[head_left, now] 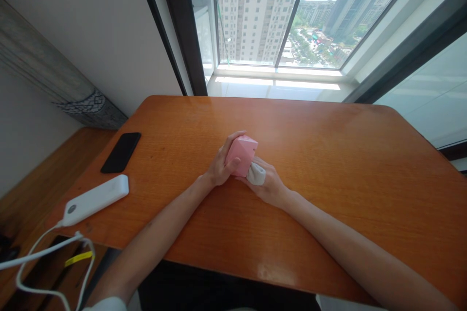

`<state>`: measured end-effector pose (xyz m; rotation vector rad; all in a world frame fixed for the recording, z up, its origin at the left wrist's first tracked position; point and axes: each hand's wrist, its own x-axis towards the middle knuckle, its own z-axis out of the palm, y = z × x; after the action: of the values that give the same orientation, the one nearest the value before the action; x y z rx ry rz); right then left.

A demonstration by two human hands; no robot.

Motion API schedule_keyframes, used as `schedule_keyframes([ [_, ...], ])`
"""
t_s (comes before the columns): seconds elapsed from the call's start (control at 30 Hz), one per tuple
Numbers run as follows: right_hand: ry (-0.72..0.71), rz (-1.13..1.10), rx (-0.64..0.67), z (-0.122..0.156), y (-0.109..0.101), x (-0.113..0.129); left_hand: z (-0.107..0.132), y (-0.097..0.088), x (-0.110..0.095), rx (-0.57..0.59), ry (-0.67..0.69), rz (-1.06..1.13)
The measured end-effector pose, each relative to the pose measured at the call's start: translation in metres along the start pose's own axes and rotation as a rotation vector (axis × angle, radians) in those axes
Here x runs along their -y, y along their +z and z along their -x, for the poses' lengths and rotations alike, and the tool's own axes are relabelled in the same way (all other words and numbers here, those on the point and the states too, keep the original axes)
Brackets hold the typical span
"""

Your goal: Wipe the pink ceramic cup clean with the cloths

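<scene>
A pink faceted object [242, 153] is held just above the middle of the wooden table [328, 165]. My left hand [221, 165] wraps its left side, thumb on the front face and fingers curled over the top. My right hand [269, 184] sits at its lower right, closed around a small white piece [256, 174] that touches the pink object's bottom corner. Both forearms reach in from the near edge.
A black phone [121, 152] lies flat at the table's left edge. Nearer to me on the left rests a white elongated device [95, 199] with a white cable [44, 252] trailing off the table. A large window is beyond the far edge.
</scene>
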<state>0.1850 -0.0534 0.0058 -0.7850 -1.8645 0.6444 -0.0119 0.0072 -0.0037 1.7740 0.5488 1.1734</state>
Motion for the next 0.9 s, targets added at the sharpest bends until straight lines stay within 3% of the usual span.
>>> schedule_keyframes([
  [0.1, 0.101, -0.095, -0.046, 0.001, -0.001, 0.006, 0.000, 0.001, 0.002, 0.038, 0.021, 0.046],
  [0.23, 0.359, -0.425, -0.158, -0.003, -0.006, 0.013, -0.001, 0.002, -0.001, 0.086, 0.112, -0.102],
  [0.43, 0.702, -0.974, -0.079, -0.015, -0.022, 0.006, -0.006, -0.002, -0.009, 0.112, 0.268, -0.369],
  [0.53, 0.759, -1.033, -0.106, -0.018, -0.028, 0.002, -0.007, -0.002, -0.010, 0.162, 0.322, -0.443],
  [0.63, 0.785, -1.030, -0.115, -0.017, -0.029, 0.001, -0.006, -0.001, -0.009, 0.139, 0.334, -0.456],
  [0.9, 0.727, -0.971, -0.118, -0.016, -0.017, 0.002, -0.003, -0.001, 0.000, 0.075, 0.228, -0.366],
])
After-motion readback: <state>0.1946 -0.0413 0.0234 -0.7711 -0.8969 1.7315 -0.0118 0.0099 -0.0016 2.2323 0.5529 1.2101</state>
